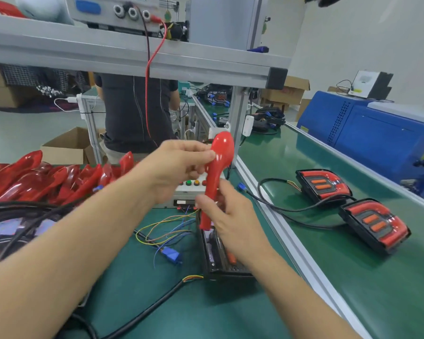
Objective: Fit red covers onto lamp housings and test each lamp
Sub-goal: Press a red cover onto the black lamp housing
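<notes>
I hold a glossy red cover (219, 165) upright, edge-on, above the green bench. My left hand (179, 165) pinches its upper rounded end; my right hand (227, 214) grips its lower part. Directly beneath, a black lamp housing (220, 255) stands on the mat, partly hidden by my right wrist, with a black cable (147, 311) and coloured wires leaving it. A blue connector (171, 254) lies left of the housing. Two finished lamps, one (322, 184) behind the other (375, 223), with red covers and orange inserts, lie on the conveyor to the right.
A heap of red covers (39, 179) fills the left of the bench. A test box with coloured buttons (192, 189) sits behind my hands. An aluminium rail (287, 231) separates bench from conveyor. A person (137, 113) stands beyond the frame. A blue machine (377, 133) stands far right.
</notes>
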The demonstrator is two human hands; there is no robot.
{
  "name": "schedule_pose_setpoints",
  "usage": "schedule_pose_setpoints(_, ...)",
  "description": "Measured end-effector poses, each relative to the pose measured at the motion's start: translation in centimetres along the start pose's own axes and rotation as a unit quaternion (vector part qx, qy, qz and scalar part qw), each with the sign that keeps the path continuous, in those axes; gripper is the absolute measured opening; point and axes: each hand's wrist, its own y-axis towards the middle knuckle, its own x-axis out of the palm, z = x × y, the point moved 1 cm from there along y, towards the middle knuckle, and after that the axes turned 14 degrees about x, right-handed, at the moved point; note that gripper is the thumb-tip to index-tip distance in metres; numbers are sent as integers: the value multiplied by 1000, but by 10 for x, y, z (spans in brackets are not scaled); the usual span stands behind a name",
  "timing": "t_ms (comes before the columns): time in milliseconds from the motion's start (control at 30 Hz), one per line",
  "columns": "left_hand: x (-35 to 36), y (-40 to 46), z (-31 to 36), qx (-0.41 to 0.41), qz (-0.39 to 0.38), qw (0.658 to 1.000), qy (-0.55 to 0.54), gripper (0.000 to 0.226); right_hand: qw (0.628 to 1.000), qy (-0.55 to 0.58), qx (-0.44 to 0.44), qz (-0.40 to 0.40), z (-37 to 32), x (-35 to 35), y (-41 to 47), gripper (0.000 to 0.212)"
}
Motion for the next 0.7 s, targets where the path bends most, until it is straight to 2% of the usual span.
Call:
schedule_pose_setpoints(100,11,5,-23,-42,36,994,-95,7,997,-41,3,68,8,-19,-4,31)
schedule_pose_setpoints(133,11,7,-32,-61,37,996,-56,7,994,-71,5,84,12,-27,-6,26)
schedule_pose_setpoints(200,7,11,-59,-119,27,984,130,15,991,-87,17,97,21,-40,-12,12)
schedule_pose_setpoints(233,6,10,-73,-154,9,967,204,18,991,-86,28,103,26,-45,-16,18)
schedule_pose_setpoints(333,6,3,-103,-266,-55,923,273,24,988,-99,78,94,40,-53,-27,24)
schedule_pose_setpoints(400,7,-1,-111,-296,-62,909,289,21,988,-85,119,58,49,-50,-32,23)
schedule_pose_setpoints(467,9,-2,-114,-295,-17,930,218,14,985,-65,162,8,55,-45,-35,21)
schedule_pose_setpoints(533,12,-5,-113,-308,45,946,89,16,980,-84,179,-16,57,-41,-38,34)
schedule_pose_setpoints(600,11,-11,-108,-322,98,941,-43,20,981,-118,156,-9,53,-41,-41,44)
schedule_pose_setpoints(700,7,-15,-96,-291,169,926,-170,20,987,-136,88,6,40,-39,-48,38)
